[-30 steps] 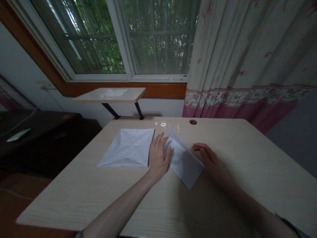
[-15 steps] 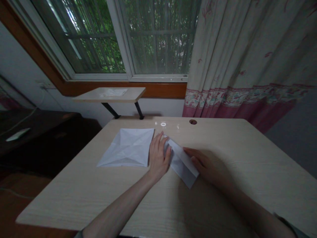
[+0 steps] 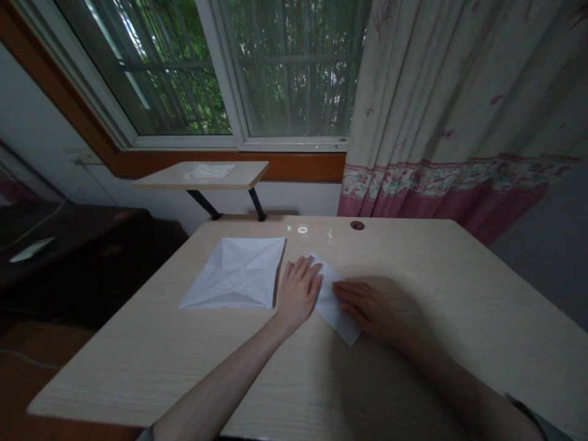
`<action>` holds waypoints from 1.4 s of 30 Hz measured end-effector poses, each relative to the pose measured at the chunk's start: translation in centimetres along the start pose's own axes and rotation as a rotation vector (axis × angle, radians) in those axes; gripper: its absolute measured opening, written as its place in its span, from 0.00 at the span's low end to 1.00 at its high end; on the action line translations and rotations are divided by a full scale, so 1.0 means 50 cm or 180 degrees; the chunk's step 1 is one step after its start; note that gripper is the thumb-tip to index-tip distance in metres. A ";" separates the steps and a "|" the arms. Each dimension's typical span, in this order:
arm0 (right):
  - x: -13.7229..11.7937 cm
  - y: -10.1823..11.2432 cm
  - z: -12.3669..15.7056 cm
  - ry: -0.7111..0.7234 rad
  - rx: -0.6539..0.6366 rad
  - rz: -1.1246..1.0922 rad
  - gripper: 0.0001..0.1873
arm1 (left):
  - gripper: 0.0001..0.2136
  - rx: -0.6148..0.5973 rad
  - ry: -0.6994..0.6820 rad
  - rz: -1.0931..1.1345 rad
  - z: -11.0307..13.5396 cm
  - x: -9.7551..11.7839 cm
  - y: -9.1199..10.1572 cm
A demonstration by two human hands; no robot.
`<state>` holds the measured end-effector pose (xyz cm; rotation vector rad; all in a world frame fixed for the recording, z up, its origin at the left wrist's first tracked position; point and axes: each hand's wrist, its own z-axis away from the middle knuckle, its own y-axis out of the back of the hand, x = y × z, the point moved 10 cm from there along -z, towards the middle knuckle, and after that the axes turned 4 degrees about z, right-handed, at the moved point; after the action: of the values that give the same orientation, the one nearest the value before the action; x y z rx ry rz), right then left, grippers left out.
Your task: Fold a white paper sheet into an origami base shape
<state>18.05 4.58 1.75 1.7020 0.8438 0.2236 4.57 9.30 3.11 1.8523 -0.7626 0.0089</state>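
A white sheet of paper (image 3: pixel 337 312), folded into a narrow strip, lies slantwise on the desk between my hands. My left hand (image 3: pixel 299 288) rests flat on its upper left part, fingers stretched out. Across the strip's right side lies my right hand (image 3: pixel 370 306), its fingers extended and pressing on the paper. Both hands cover parts of the strip. Left of my left hand, a second white sheet (image 3: pixel 239 272) is spread out, with crossing crease lines.
The pale wooden desk (image 3: pixel 184 367) has a round cable hole (image 3: pixel 357 225) at its back edge. A small raised shelf (image 3: pixel 243 174) stands at the back left, carrying a crumpled white piece (image 3: pixel 211 171). A curtain (image 3: pixel 413 177) hangs behind the desk.
The strip's raised right flap now lies flat. My right hand has moved left from the strip's edge onto the paper, and my left hand has slid slightly toward me.
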 end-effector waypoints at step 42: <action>0.051 -0.011 0.004 -0.0468 -0.0061 0.1393 0.22 | 0.20 0.0064 -0.0276 -0.0579 0.022 0.058 0.026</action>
<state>19.77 6.07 0.51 1.8456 0.3522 0.3947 5.84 6.64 4.77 1.9452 -0.6525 -0.1820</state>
